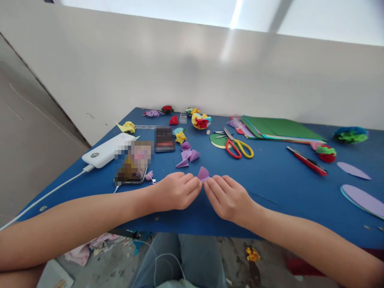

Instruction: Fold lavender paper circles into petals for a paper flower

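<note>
Both my hands meet over the front of the blue table, pinching a small purple paper petal point(203, 173) between their fingertips. My left hand point(181, 190) is closed on its left side; my right hand point(227, 197) is closed on its right. The petal's rounded top stands up above the fingers, and its lower part is hidden by them. Just behind lie several folded purple paper petals point(186, 155) in a loose cluster. Scissors point(235, 146) with one red and one yellow handle rest beyond my right hand.
A white power bank point(108, 151) and a cabled phone point(133, 164) lie left. Paper flowers point(201, 121) line the back. Coloured sheets point(279, 127), a red pen-like tool point(307, 161) and purple oval cutouts point(364, 200) are right. A wall point(192, 72) stands behind the table point(270, 188).
</note>
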### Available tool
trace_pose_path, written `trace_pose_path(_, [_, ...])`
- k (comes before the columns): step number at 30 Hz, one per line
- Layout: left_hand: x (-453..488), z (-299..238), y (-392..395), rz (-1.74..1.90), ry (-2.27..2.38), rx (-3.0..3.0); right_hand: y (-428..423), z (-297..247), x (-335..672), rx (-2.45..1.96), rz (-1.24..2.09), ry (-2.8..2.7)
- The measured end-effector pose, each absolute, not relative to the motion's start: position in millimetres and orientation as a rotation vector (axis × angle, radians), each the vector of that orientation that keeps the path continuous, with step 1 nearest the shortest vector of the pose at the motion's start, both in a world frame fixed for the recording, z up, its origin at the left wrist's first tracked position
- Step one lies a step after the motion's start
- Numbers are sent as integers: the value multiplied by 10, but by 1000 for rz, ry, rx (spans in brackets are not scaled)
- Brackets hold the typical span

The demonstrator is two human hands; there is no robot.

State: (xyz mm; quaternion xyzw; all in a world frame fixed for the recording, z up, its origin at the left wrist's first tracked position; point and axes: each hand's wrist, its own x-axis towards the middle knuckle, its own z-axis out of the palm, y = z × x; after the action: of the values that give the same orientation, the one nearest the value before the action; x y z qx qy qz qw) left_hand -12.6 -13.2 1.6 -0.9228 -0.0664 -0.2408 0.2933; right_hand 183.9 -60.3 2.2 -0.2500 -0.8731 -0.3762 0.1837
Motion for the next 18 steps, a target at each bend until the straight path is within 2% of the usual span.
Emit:
trace_pose_path(13, [-123, 28, -138, -635, -161, -2507, -572, 13, 1825, -776, -1047, -2510])
trace_pose_path(18, [-108, -14, -121, -675, -319, -2639, -552, 27, 1858, -727, -1037, -2502])
